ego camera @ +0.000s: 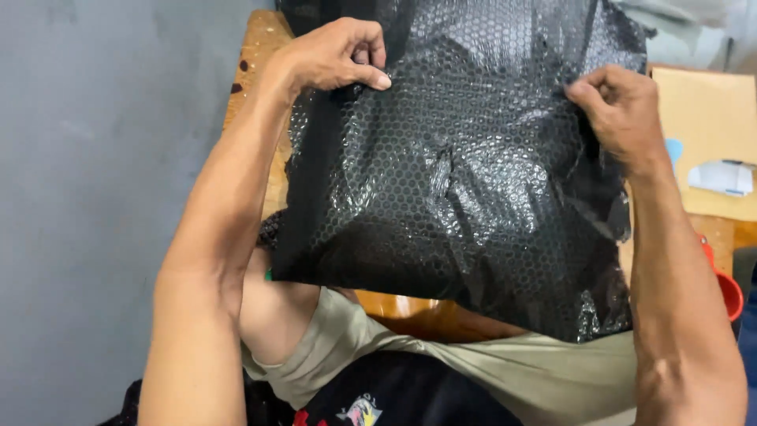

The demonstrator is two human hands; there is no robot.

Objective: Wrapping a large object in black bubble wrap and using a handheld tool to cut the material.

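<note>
Both hands grip a sheet of black bubble wrap (pixel 457 181) by its far corners and hold it up over the wooden bench (pixel 264 47). The left hand (pixel 335 55) is closed, thumb and fingers pinching the wrap's upper left corner; the right hand (pixel 623 106) is a tight fist bunching the upper right corner. The wrap hangs slack toward the person's lap, creased and bulging in the middle, its lower edge over the near edge of the bench.

The risks, as I judge them: the left pinch is shallow, so slick film could slip out if the pull grows uneven — the sheet would then swing down to the right. Hard tugging by the fist could stretch or tear the film at the crease. The hanging wrap also hides the bench beneath it, so the red object (pixel 729 288) to the wrap's right and the tan cardboard (pixel 710 118) beyond it could be brushed unseen.
</note>
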